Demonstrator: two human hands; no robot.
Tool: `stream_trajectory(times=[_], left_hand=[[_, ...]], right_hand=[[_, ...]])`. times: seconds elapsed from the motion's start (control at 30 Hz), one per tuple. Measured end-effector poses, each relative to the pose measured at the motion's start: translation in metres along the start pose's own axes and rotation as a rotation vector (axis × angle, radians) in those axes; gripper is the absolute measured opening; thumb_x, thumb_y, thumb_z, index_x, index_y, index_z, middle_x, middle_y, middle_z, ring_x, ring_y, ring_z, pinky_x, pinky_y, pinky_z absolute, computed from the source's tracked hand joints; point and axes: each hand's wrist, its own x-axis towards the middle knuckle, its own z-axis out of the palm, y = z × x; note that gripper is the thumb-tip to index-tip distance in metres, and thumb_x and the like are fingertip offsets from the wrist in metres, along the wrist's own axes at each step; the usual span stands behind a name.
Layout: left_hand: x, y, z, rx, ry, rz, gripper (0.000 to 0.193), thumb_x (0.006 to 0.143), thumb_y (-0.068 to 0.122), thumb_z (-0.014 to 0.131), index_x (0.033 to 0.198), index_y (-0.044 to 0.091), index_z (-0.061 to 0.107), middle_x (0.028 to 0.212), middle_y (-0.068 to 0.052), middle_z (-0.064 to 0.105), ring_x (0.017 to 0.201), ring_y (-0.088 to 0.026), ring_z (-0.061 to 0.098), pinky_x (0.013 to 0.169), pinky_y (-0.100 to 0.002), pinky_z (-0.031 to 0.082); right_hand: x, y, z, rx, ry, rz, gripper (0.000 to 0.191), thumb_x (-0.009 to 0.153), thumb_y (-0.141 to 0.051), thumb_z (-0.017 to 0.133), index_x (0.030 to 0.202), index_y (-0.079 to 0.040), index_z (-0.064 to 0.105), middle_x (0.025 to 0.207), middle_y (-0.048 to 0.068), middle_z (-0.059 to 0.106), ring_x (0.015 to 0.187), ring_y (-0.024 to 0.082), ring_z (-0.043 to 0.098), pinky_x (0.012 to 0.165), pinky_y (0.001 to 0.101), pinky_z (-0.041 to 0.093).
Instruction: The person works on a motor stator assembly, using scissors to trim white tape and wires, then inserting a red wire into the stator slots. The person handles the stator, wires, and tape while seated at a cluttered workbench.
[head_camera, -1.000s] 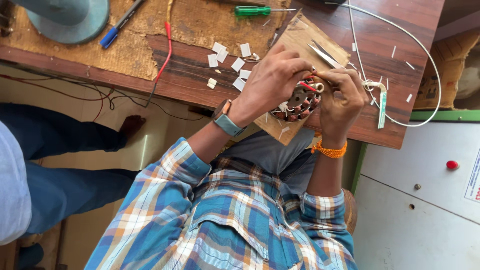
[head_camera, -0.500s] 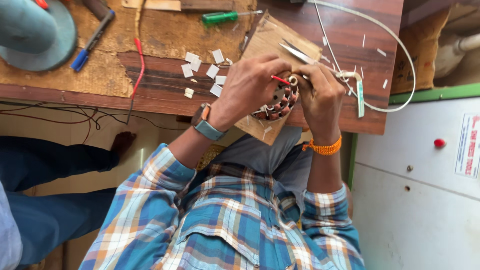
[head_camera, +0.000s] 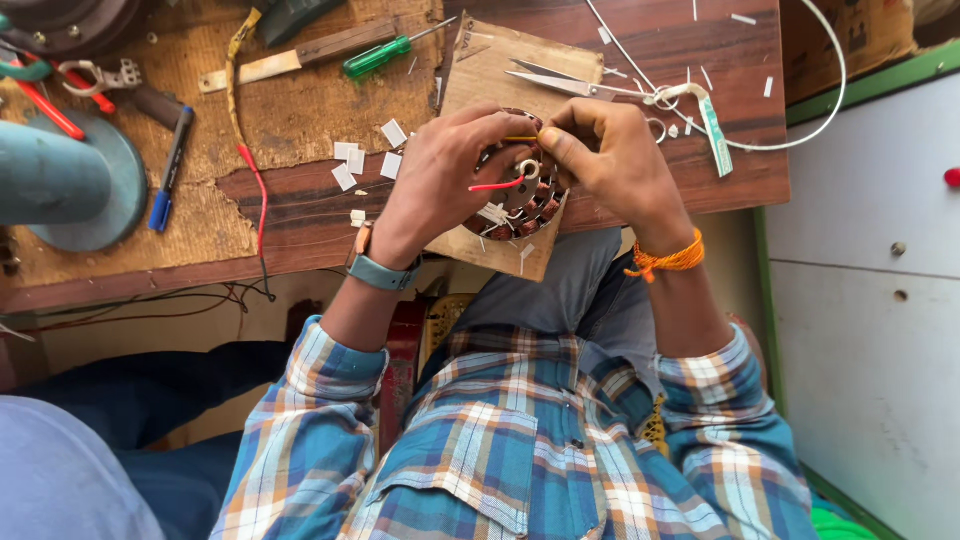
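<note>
Worn wooden table (head_camera: 300, 205) carried one stator (head_camera: 520, 195) on a board (head_camera: 490, 70), between both hands: left hand (head_camera: 440, 180) gripped its rim, right hand (head_camera: 610, 165) pinched a wire. One scissors (head_camera: 580, 85), one screwdriver (head_camera: 385, 55).

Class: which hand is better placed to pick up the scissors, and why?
Probably right. The right hand, pinching a yellow wire, lies beside the scissors handles; the left hand grips the stator, farther away.

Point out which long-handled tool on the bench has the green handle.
The screwdriver lying above the left hand, beside the wooden-handled tool. The marker further left has a dark body and blue cap.
</note>
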Motion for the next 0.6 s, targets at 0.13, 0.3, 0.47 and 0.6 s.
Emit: stream_trajectory(times=[0.13,0.3,0.47,0.6], left_hand=[[0.001,-0.002,0.000,0.144,0.021,0.030,0.020,0.093,0.015,0.078,0.112,0.011,0.075,0.099,-0.006,0.074,0.081,-0.027,0.072,0.067,-0.037,0.055],[0.005,-0.007,0.012,-0.001,0.088,-0.082,0.021,0.092,0.006,0.073,0.112,0.008,0.077,0.098,-0.007,0.075,0.081,-0.021,0.074,0.069,-0.033,0.058],[0.009,-0.011,0.017,-0.242,0.084,-0.210,0.017,0.090,0.004,0.076,0.106,0.000,0.077,0.094,-0.010,0.076,0.084,-0.018,0.076,0.075,-0.030,0.060],[0.009,-0.012,0.015,-0.302,0.057,-0.272,0.016,0.090,0.003,0.076,0.106,-0.001,0.077,0.092,-0.010,0.077,0.084,-0.019,0.076,0.074,-0.030,0.058]], right_hand=[[0.005,0.013,-0.001,0.461,-0.119,0.151,0.020,0.108,-0.015,0.064,0.107,0.003,0.070,0.084,0.002,0.069,0.066,0.005,0.056,0.059,0.0206,0.046],[0.010,0.018,-0.001,0.010,0.078,-0.158,0.018,0.106,-0.018,0.065,0.117,-0.004,0.069,0.098,0.006,0.072,0.074,0.008,0.066,0.064,0.0214,0.057],[0.006,0.013,-0.002,-0.697,0.354,-0.790,0.015,0.100,-0.015,0.080,0.113,-0.014,0.072,0.116,0.003,0.070,0.088,0.015,0.069,0.075,0.0282,0.060],[0.002,0.006,-0.007,-0.847,0.317,-0.891,0.018,0.093,-0.010,0.077,0.111,-0.011,0.076,0.110,0.003,0.071,0.083,0.017,0.068,0.070,0.0325,0.057]])
